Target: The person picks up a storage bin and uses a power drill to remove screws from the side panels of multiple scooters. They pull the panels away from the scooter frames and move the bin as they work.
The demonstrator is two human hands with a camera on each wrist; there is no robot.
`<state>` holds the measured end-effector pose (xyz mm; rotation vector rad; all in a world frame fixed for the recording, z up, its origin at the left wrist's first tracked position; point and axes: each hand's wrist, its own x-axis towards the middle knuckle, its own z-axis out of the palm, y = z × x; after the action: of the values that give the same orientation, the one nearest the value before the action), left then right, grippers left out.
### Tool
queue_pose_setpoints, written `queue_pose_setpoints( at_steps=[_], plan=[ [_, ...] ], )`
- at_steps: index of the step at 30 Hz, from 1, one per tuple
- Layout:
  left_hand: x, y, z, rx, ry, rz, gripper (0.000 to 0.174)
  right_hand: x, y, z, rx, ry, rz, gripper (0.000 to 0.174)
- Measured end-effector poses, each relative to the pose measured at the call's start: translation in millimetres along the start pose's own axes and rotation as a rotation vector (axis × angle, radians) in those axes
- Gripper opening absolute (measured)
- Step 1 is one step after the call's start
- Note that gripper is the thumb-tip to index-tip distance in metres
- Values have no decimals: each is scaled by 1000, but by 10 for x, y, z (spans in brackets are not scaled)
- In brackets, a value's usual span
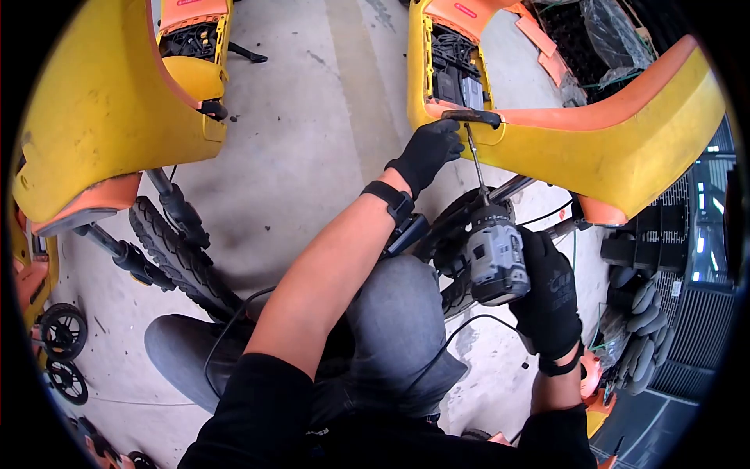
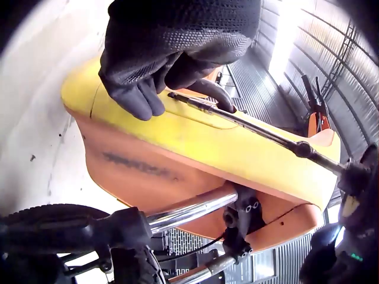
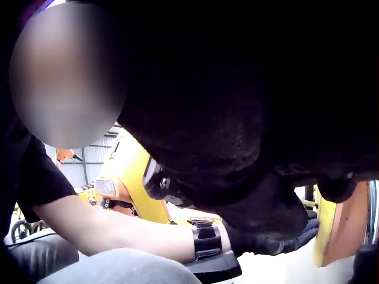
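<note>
The right hand (image 1: pixel 551 293) has its gloved fingers clamped round the cordless drill (image 1: pixel 498 258), whose long bit (image 1: pixel 475 160) reaches up to the yellow body panel (image 1: pixel 578 156), its tip just beside the left fingers. The left hand (image 1: pixel 428 152) has bent fingers at one end of the black handle (image 1: pixel 478 117); whether they pinch it, I cannot tell. Best keep the bit straight on the fastening point, press evenly, and hold those fingers clear of the shaft.
</note>
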<state>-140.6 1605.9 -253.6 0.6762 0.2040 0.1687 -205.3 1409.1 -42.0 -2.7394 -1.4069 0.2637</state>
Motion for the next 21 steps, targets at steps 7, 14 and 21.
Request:
queue_pose_setpoints(
  at_steps=[7, 14, 21],
  plan=[
    [-6, 9, 71, -59, 71, 23, 27, -88, 273, 84, 323, 103, 137, 37],
    [28, -27, 116, -69, 132, 64, 21, -60, 371, -21, 1248, 142, 554, 32],
    [104, -101, 58, -112, 142, 120, 16, -121, 427, 130, 1280, 144, 532, 35]
  ],
)
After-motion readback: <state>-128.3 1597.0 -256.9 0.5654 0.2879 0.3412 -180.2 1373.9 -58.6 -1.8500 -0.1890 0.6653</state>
